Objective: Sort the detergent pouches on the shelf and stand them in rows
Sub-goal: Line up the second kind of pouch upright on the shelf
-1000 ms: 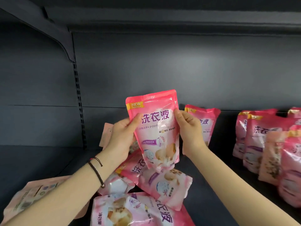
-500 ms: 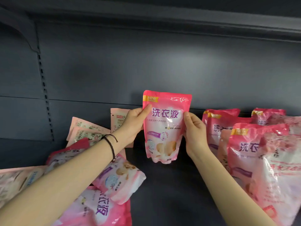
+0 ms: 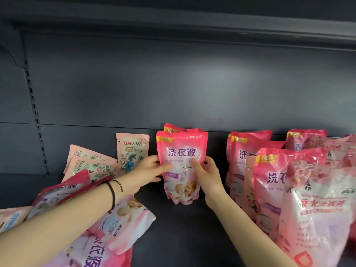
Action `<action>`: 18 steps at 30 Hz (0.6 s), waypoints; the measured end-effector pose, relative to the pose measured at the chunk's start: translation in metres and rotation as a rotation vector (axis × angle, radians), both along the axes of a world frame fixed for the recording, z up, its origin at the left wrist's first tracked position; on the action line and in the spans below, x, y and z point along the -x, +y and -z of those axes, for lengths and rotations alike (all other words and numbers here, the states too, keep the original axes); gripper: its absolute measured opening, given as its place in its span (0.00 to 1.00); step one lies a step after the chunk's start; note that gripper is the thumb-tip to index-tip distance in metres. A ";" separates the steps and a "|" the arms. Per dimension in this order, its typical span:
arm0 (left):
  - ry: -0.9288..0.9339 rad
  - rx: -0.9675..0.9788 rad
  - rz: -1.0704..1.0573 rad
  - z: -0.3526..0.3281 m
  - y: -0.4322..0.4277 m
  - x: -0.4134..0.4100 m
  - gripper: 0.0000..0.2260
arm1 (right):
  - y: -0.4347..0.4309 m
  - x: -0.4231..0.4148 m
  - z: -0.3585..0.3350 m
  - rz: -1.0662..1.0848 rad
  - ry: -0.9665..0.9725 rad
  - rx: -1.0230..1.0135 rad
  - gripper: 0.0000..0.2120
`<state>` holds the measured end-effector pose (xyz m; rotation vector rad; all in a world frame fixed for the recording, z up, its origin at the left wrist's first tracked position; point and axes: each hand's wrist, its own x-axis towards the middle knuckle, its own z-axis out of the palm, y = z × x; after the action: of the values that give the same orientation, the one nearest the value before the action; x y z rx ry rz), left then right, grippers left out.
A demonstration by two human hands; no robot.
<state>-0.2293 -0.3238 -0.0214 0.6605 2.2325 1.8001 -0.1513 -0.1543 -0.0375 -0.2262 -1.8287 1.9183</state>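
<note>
1. Pink pouch (image 3: 181,151): upright, long axis vertical, base seemingly on the shelf (image 3: 185,232), directly before a matching pouch (image 3: 174,128).
2. My left hand (image 3: 149,170): grips its left edge.
3. My right hand (image 3: 209,175): grips its right edge.
4. Both hands flank it equally; I judge a straight release suffices.

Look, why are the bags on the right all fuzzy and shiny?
Head view: the right-edge pouches sit nearest the wide lens, so they blur and catch glare. Same head view: the middle pouch, held by the left hand and right hand, looks sharper, its big letters readable.
</note>
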 end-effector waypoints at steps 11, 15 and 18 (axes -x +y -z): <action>0.194 0.112 0.019 0.011 0.006 -0.005 0.23 | 0.003 -0.011 0.007 0.004 -0.191 -0.097 0.13; 0.126 0.063 0.018 0.012 0.007 0.006 0.14 | 0.008 -0.010 0.008 0.012 -0.155 0.001 0.05; 0.041 0.029 0.057 0.016 0.004 0.014 0.11 | 0.011 -0.013 0.012 -0.024 -0.178 -0.016 0.04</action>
<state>-0.2438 -0.3200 -0.0372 0.7539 2.2378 1.7394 -0.1387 -0.1437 -0.0493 -0.3822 -1.9672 1.9536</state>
